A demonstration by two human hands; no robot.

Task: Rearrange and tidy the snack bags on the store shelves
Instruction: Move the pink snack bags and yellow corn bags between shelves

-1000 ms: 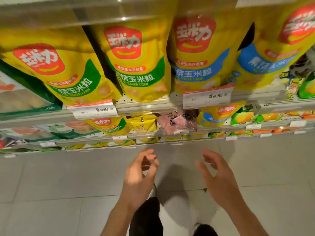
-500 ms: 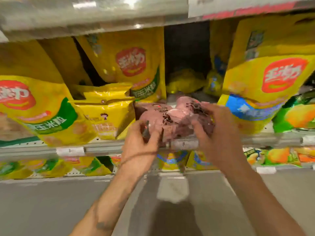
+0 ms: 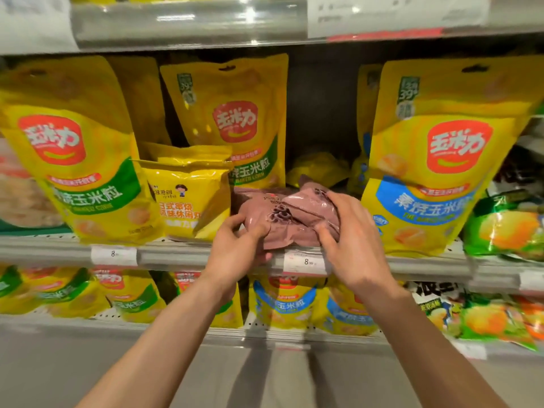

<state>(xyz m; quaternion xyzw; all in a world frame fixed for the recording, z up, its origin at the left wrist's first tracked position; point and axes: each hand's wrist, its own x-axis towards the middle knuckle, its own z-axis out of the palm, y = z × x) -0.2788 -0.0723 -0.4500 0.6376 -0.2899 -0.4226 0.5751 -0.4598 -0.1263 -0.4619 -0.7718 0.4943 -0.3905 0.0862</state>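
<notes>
Pink-brown snack bags [image 3: 291, 214] lie flat at the front of the middle shelf [image 3: 182, 254], in a gap between tall yellow corn bags. My left hand [image 3: 235, 251] grips their lower left edge. My right hand [image 3: 350, 245] holds their right side, fingers curled over the top bag. Left of them stands a small yellow snack bag [image 3: 188, 198], leaning forward. A green-banded yellow corn bag [image 3: 235, 122] stands behind it, and a blue-banded yellow corn bag [image 3: 435, 160] stands to the right.
A large green-banded corn bag [image 3: 73, 172] fills the shelf's left. A crumpled yellow bag [image 3: 318, 167] lies deep in the gap. Green fruit-print bags [image 3: 506, 231] sit at the right. Price tags [image 3: 304, 262] hang on the shelf rail. More corn bags [image 3: 282, 304] line the lower shelf.
A second ago both hands hung open over the floor below the shelves. They rose to the middle shelf and took hold of the pink-brown bags; the view moved closer.
</notes>
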